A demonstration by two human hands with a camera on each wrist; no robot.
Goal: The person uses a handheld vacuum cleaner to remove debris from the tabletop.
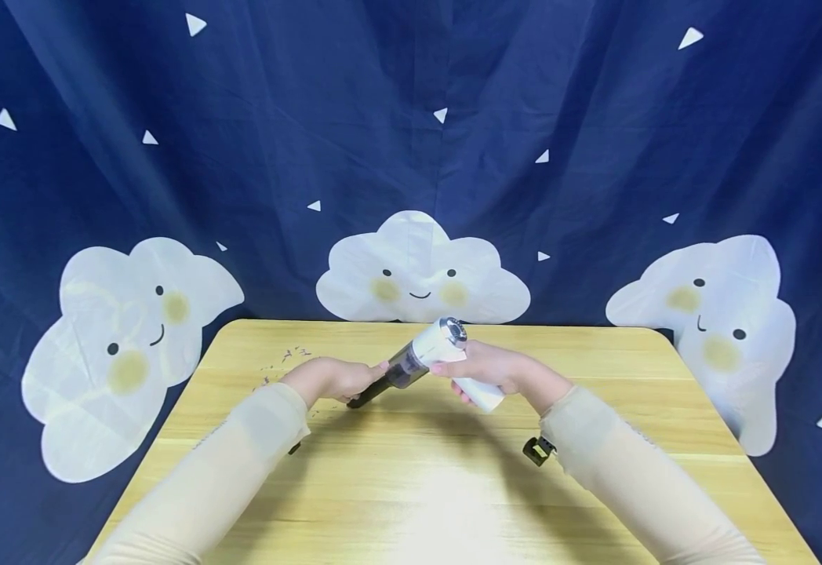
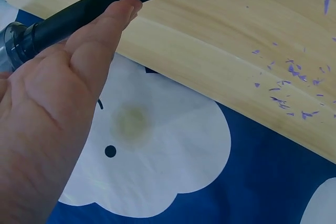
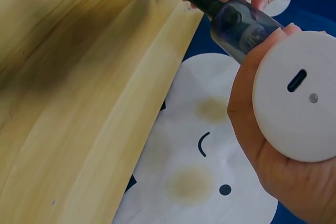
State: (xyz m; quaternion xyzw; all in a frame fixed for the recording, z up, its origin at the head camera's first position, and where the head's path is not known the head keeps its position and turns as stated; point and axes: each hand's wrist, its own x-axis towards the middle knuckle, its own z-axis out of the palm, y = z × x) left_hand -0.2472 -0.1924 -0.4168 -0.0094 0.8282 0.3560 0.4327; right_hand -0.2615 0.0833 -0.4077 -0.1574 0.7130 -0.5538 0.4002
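Note:
A white handheld vacuum cleaner with a smoky see-through dust cup is held over the table. My right hand grips its white handle. The round white handle end, with a dark slot, faces the right wrist view. Its black nozzle slants down to the left, its tip close over the wood. Along the nozzle lies my left hand, fingers extended against it in the left wrist view. Small purple scraps are scattered on the table, left of the nozzle in the head view.
The light wooden table has its far edge by a dark blue curtain printed with white clouds and triangles. A small black device hangs under the right wrist. Shadows of both arms fall across the wood.

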